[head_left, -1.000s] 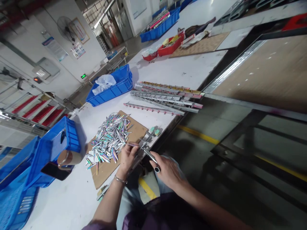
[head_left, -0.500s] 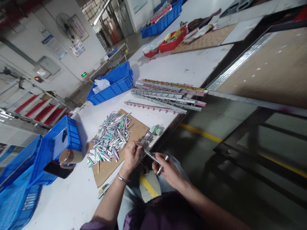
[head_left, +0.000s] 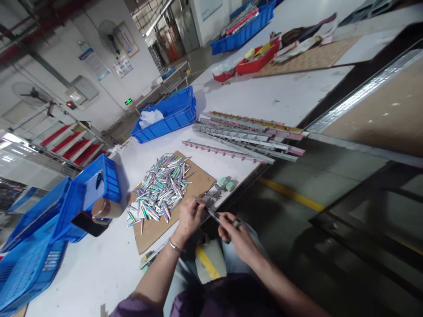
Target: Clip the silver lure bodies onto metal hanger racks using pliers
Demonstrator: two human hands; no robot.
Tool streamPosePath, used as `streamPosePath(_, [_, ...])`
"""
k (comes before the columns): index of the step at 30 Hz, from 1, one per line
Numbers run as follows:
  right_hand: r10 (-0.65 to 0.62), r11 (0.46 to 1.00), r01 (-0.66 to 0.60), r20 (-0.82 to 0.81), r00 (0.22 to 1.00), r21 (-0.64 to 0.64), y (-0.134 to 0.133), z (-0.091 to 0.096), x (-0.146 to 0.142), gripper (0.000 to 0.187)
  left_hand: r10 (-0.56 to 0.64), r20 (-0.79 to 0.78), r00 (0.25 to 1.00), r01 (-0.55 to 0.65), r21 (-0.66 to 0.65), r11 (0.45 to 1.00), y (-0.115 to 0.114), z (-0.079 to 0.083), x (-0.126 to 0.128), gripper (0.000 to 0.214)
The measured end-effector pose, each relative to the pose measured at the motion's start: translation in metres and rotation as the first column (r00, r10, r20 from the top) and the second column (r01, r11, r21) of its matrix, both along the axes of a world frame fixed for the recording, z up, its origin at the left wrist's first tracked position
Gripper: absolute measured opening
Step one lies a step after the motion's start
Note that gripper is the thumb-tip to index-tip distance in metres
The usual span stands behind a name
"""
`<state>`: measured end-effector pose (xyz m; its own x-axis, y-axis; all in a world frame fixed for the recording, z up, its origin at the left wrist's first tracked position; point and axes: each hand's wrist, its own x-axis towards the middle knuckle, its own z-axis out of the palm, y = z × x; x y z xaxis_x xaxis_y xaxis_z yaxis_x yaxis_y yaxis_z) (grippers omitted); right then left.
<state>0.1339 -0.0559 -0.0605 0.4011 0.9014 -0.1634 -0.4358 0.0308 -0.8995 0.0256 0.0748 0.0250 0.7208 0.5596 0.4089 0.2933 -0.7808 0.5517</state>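
Observation:
My left hand (head_left: 189, 216) is closed, pinching a slim iridescent spindle-shaped piece against a metal rack strip (head_left: 216, 198) at the table's near edge. My right hand (head_left: 237, 232) is closed round a dark metal rod-like tool (head_left: 218, 219) that reaches toward the strip. A heap of shiny iridescent pieces (head_left: 161, 187) lies on a brown cardboard sheet (head_left: 198, 182) just left of my left hand. The fingertips and the exact contact point are too small to make out.
Several long metal rack strips (head_left: 244, 136) lie farther along the white table (head_left: 99, 268). Blue crates stand at the left (head_left: 42, 220) and behind (head_left: 168, 116), with a tape roll (head_left: 107, 209) by the near one. Red trays (head_left: 254, 61) sit far back. The floor drops away at right.
My right hand has drawn in closer to the left hand and turned the tool. The view has shifted, so everything sits slightly to the right and lower.

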Motion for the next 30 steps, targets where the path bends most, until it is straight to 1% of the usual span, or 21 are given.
streamPosePath(1, [0.078,0.997,-0.077,-0.275,0.958,0.016,0.002,-0.002,0.001,0.03,0.008,-0.003,1.0,-0.008,-0.008,1.0,-0.001,0.0,0.001,0.017])
streamPosePath(2, [0.15,0.988,-0.144,-0.486,0.861,0.05,0.004,-0.004,0.002,0.032,0.017,-0.008,1.0,-0.018,-0.018,1.0,-0.002,-0.001,0.001,0.017])
streamPosePath(3, [0.208,0.977,-0.196,-0.629,0.749,0.09,0.004,-0.004,0.004,0.032,0.027,-0.014,1.0,-0.028,-0.034,0.999,-0.002,0.0,0.001,0.018])
streamPosePath(6, [0.269,0.954,-0.251,-0.835,0.48,0.164,0.0,-0.002,0.008,0.028,-0.003,-0.067,0.998,-0.005,-0.118,0.993,0.0,0.004,-0.006,0.016])
streamPosePath(7, [0.247,0.958,-0.246,-0.866,0.435,0.15,-0.003,-0.001,0.009,0.028,-0.005,-0.1,0.995,-0.008,-0.134,0.991,0.003,0.007,-0.012,0.016])
streamPosePath(8, [0.209,0.966,-0.233,-0.867,0.453,0.111,-0.007,0.001,0.009,0.028,0.035,-0.137,0.99,-0.053,-0.126,0.991,0.008,0.01,-0.02,0.015])
streamPosePath(9, [0.163,0.976,-0.208,-0.846,0.508,0.063,-0.011,0.003,0.007,0.03,0.133,-0.178,0.975,-0.15,-0.088,0.985,0.013,0.013,-0.03,0.014])
streamPosePath(10, [0.117,0.985,-0.173,-0.808,0.577,0.019,-0.016,0.003,0.005,0.032,0.276,-0.218,0.936,-0.288,-0.026,0.957,0.02,0.017,-0.041,0.013])
streamPosePath(12, [0.054,0.993,-0.113,-0.713,0.699,-0.036,-0.025,0.004,-0.001,0.036,0.561,-0.29,0.775,-0.556,0.11,0.824,0.036,0.024,-0.063,0.014])
streamPosePath(13, [0.042,0.994,-0.097,-0.669,0.742,-0.045,-0.029,0.004,-0.006,0.038,0.634,-0.341,0.694,-0.624,0.155,0.766,0.044,0.026,-0.073,0.016])
streamPosePath(14, [0.042,0.995,-0.093,-0.633,0.773,-0.047,-0.032,0.004,-0.01,0.039,0.662,-0.396,0.636,-0.652,0.184,0.736,0.052,0.029,-0.081,0.017])
streamPosePath(15, [0.049,0.994,-0.096,-0.6,0.798,-0.046,-0.034,0.005,-0.014,0.04,0.658,-0.443,0.608,-0.652,0.194,0.733,0.058,0.03,-0.087,0.017])
streamPosePath(19, [0.085,0.994,-0.11,-0.518,0.851,-0.018,-0.036,0.01,-0.027,0.037,0.633,-0.481,0.607,-0.631,0.193,0.752,0.064,0.037,-0.096,0.01])
streamPosePath(20, [0.075,0.995,-0.098,-0.531,0.844,-0.015,-0.034,0.011,-0.029,0.037,0.638,-0.445,0.629,-0.634,0.181,0.752,0.061,0.038,-0.096,0.01])
streamPosePath(22, [0.021,0.997,-0.061,-0.619,0.785,-0.043,-0.03,0.015,-0.03,0.036,0.603,-0.321,0.731,-0.618,0.065,0.784,0.05,0.041,-0.094,0.026])
streamPosePath(24, [-0.017,0.993,-0.076,-0.76,0.65,-0.087,-0.024,0.017,-0.027,0.031,0.497,-0.133,0.858,-0.514,-0.199,0.834,0.037,0.041,-0.089,0.032])
streamPosePath(25, [-0.012,0.989,-0.116,-0.825,0.565,-0.093,-0.021,0.018,-0.025,0.027,0.441,-0.027,0.897,-0.422,-0.348,0.837,0.03,0.039,-0.084,0.029])
streamPosePath(27, [0.057,0.979,-0.201,-0.905,0.422,-0.032,-0.015,0.019,-0.02,0.02,0.376,0.145,0.915,-0.228,-0.582,0.781,0.019,0.033,-0.072,0.031])
streamPosePath(28, [0.106,0.975,-0.223,-0.916,0.387,0.019,-0.013,0.019,-0.019,0.018,0.365,0.207,0.908,-0.149,-0.654,0.742,0.014,0.029,-0.066,0.034])
streamPosePath(29, [0.155,0.971,-0.229,-0.909,0.387,0.068,-0.011,0.019,-0.019,0.018,0.356,0.249,0.901,-0.086,-0.7,0.708,0.011,0.024,-0.06,0.037])
streamPosePath(30, [0.197,0.969,-0.222,-0.882,0.427,0.109,-0.009,0.018,-0.019,0.018,0.349,0.271,0.897,-0.047,-0.727,0.685,0.008,0.019,-0.054,0.04])
